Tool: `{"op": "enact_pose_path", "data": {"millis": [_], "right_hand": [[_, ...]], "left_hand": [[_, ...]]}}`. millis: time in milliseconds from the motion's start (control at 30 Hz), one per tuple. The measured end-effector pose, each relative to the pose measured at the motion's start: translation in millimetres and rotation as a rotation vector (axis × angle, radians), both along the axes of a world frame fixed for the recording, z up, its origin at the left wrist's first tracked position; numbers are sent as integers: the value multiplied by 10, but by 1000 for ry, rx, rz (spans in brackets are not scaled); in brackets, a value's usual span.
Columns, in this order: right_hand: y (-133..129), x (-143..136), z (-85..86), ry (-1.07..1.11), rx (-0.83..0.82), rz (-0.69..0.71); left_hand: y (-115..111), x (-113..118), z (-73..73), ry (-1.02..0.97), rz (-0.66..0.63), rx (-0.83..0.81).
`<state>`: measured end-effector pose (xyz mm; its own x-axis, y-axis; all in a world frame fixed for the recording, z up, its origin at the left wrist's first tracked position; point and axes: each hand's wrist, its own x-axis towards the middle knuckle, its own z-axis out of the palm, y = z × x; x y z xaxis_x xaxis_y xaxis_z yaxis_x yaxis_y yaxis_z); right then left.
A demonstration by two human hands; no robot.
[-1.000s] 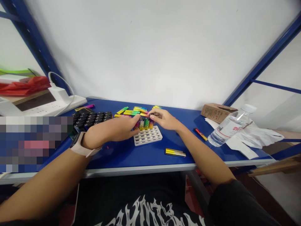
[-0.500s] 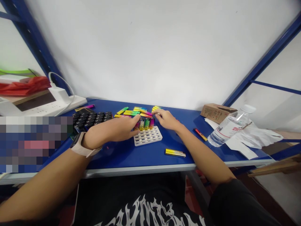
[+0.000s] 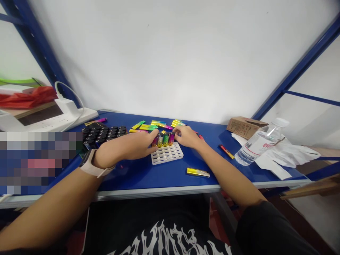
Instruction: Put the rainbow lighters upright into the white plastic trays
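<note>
A white tray with rows of holes [image 3: 170, 156] lies on the blue table. Along its far side stand several small upright colourful lighters [image 3: 165, 139], see-through with yellow, green and pink tints. My left hand [image 3: 132, 143] is closed about the tray's left end, its thumb by the tops of the leftmost lighters; some of its fingers are hidden. At the row's right end, my right hand [image 3: 186, 136] has its fingers curled in a pinch near the pink lighter. Whatever may be between those fingertips is hidden. Behind the row lies a pile of shiny rainbow-coloured flat pieces [image 3: 148, 127].
Many black-topped cylinders [image 3: 106, 134] stand grouped on the left. One yellow piece [image 3: 198, 172] lies near the front edge, a red-yellow one [image 3: 226, 151] farther right. A water bottle [image 3: 261, 141], cardboard box [image 3: 245, 127] and white wrapping [image 3: 289, 152] stand right; a power strip [image 3: 87, 114] lies left.
My right hand has drawn back slightly from the pile towards the right end of the row, uncovering yellow pieces behind. My left hand and the tray have stayed still.
</note>
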<state>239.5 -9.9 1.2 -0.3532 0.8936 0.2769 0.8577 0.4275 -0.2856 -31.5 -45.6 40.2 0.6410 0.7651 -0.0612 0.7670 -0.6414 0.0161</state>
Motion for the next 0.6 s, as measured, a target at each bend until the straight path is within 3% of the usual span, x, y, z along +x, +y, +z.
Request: {"op": "enact_pose_path", "data": {"millis": [267,400,600], "right_hand": [[84,18,-96,93,-139,-17],[96,70,-70,167,-79,-38],[63,50,43,475,24,-64]], "left_hand": [[-6,-12,5,-24,-2,-16],[-9,-17,4,-38,11,-22],[-43,10,51,4,25,-25]]}}
